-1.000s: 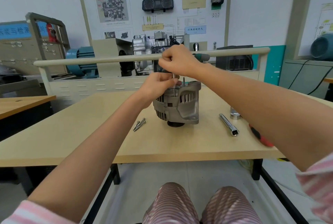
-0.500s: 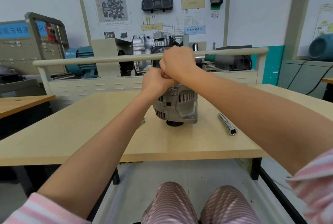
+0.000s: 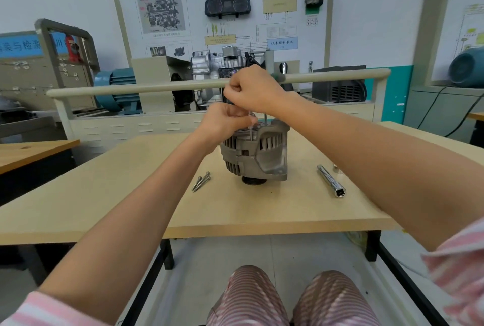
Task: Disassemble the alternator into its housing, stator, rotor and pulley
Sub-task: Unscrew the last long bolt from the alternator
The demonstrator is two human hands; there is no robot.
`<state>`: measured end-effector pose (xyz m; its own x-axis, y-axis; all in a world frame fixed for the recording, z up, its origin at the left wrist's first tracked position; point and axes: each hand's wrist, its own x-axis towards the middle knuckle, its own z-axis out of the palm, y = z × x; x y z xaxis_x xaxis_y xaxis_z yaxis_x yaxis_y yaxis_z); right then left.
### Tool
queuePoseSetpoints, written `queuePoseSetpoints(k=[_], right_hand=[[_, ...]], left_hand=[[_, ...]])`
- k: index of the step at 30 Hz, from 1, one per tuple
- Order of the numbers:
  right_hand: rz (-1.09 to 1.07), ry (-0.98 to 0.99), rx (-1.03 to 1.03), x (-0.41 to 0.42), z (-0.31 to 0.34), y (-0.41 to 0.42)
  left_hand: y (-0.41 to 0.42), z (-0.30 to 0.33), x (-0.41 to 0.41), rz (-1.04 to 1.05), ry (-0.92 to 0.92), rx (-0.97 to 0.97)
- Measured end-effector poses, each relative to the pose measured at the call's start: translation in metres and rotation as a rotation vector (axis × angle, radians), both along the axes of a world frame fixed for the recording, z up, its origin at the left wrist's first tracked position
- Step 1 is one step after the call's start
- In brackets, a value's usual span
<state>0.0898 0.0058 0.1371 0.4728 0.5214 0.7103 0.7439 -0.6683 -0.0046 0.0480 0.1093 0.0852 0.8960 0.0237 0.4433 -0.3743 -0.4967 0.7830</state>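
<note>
The alternator [image 3: 255,154] is standing pulley-down at mid-table [image 3: 104,194]. The right hand [image 3: 252,90] is gripping a screwdriver [image 3: 251,130] upright over the top housing — the left hand [image 3: 226,120] is pinching its shaft. Loose bolts [image 3: 201,181] are lying left of the alternator, a socket extension [image 3: 331,180] right.

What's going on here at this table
A person is taking apart an alternator that stands on a wooden table, pulley end down. The right hand grips a screwdriver handle above it, and its thin shaft runs down into the top of the housing. The left hand is curled around the shaft just above the housing. Two loose bolts lie to the left of the alternator and a socket extension lies to its right.
</note>
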Motion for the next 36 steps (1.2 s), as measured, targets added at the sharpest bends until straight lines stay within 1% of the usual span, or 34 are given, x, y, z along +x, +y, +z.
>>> queuePoseSetpoints(k=[1, 3, 4, 5, 7, 10, 12, 14, 15, 17, 18, 20, 22, 23, 25, 27, 29, 31, 33, 36], right_hand=[[-0.171, -0.083, -0.085, 0.000, -0.001, 0.004], [-0.479, -0.197, -0.173, -0.004, -0.002, 0.014], [-0.557, -0.221, -0.205, -0.007, -0.001, 0.017], [-0.586, -0.231, -0.224, -0.009, -0.001, 0.020], [-0.551, -0.228, -0.214, -0.006, 0.000, 0.020], [-0.326, -0.203, -0.117, -0.002, -0.001, 0.011], [-0.127, -0.121, -0.072, 0.001, 0.000, 0.003], [0.080, 0.013, 0.000, 0.004, 0.002, -0.003], [0.153, 0.061, 0.049, 0.005, 0.002, -0.004], [0.212, 0.089, 0.119, 0.005, 0.000, -0.003], [0.214, 0.086, 0.119, 0.006, -0.001, -0.002], [0.143, 0.042, 0.013, 0.005, 0.001, -0.001], [-0.057, -0.060, -0.155, 0.001, 0.003, 0.001], [-0.177, -0.117, -0.205, 0.001, 0.002, 0.004], [-0.405, -0.213, -0.241, -0.002, -0.002, 0.012], [-0.564, -0.235, -0.285, -0.009, -0.005, 0.018], [-0.611, -0.226, -0.345, -0.014, -0.003, 0.020], [-0.583, -0.188, -0.382, -0.017, 0.003, 0.016], [-0.544, -0.180, -0.415, -0.019, 0.007, 0.012], [-0.524, -0.213, -0.420, -0.019, 0.008, 0.007]], left_hand=[[-0.002, 0.000, 0.001, 0.046, -0.013, -0.012], [-0.009, 0.000, 0.004, 0.185, -0.026, 0.014], [-0.013, 0.000, 0.004, 0.255, -0.033, 0.057], [-0.015, 0.001, 0.003, 0.304, -0.040, 0.105], [-0.015, 0.001, 0.003, 0.306, -0.049, 0.138], [-0.006, -0.001, 0.000, 0.125, -0.037, 0.034], [-0.002, -0.001, -0.002, 0.024, -0.014, 0.016], [-0.002, -0.001, -0.002, -0.022, 0.023, 0.037], [-0.002, -0.001, -0.001, -0.033, 0.037, 0.041], [-0.002, -0.001, 0.000, -0.050, 0.048, 0.016], [-0.002, -0.001, 0.000, -0.050, 0.041, 0.002], [-0.001, -0.001, -0.001, -0.026, 0.009, -0.017], [-0.001, -0.001, -0.001, 0.015, -0.013, -0.040], [-0.002, -0.001, 0.001, 0.049, -0.018, -0.050], [-0.006, -0.001, 0.004, 0.158, -0.025, -0.015], [-0.010, -0.001, 0.008, 0.267, -0.051, 0.076], [-0.015, -0.001, 0.006, 0.336, -0.102, 0.160], [-0.015, -0.003, 0.007, 0.317, -0.136, 0.182], [-0.012, -0.006, 0.007, 0.215, -0.119, 0.131], [-0.002, -0.009, 0.006, 0.019, -0.006, 0.027]])
